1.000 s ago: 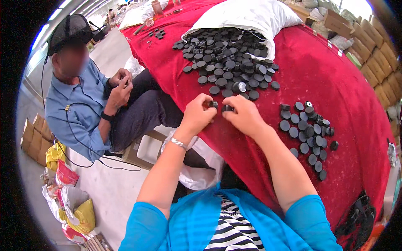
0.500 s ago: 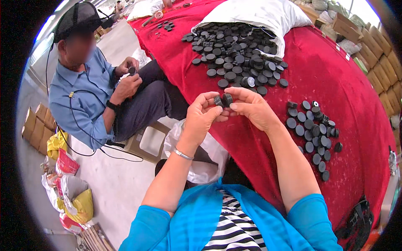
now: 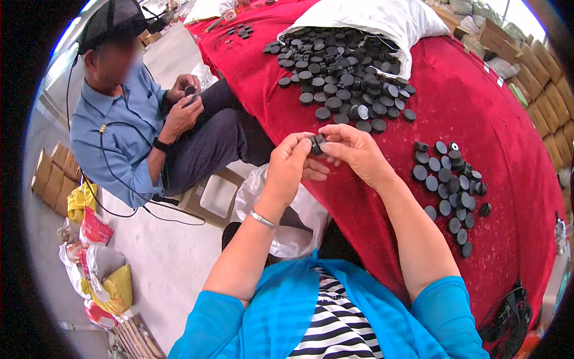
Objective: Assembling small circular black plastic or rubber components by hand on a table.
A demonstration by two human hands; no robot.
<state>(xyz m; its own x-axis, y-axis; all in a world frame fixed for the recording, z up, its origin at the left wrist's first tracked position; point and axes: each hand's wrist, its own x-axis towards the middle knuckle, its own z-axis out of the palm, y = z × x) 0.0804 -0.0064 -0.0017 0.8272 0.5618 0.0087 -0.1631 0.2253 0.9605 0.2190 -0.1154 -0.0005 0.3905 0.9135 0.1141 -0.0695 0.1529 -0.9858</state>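
Note:
In front of me, over the near edge of the red cloth, my left hand (image 3: 288,166) and my right hand (image 3: 357,154) meet at the fingertips. Between them are small black round cap-like pieces (image 3: 317,144), pinched close together; fingers cover part of them. My left thumb and fingers grip one side, and my right thumb and fingers press on the other. Beyond my hands a large heap of similar black round pieces (image 3: 335,75) spills from a white sack (image 3: 365,17). A smaller group of black round pieces (image 3: 445,175) lies to the right of my right hand.
A red cloth (image 3: 502,137) covers the table. At left sits a person in a blue shirt (image 3: 113,131), handling a black round piece. A white plastic bag (image 3: 254,191) hangs by my lap. Cardboard boxes (image 3: 547,99) are stacked at far right, filled bags (image 3: 113,287) at lower left.
The two black pieces, seen side by side before, are now closer together between my fingertips. My right fingers have shifted over them, and the view has moved slightly.

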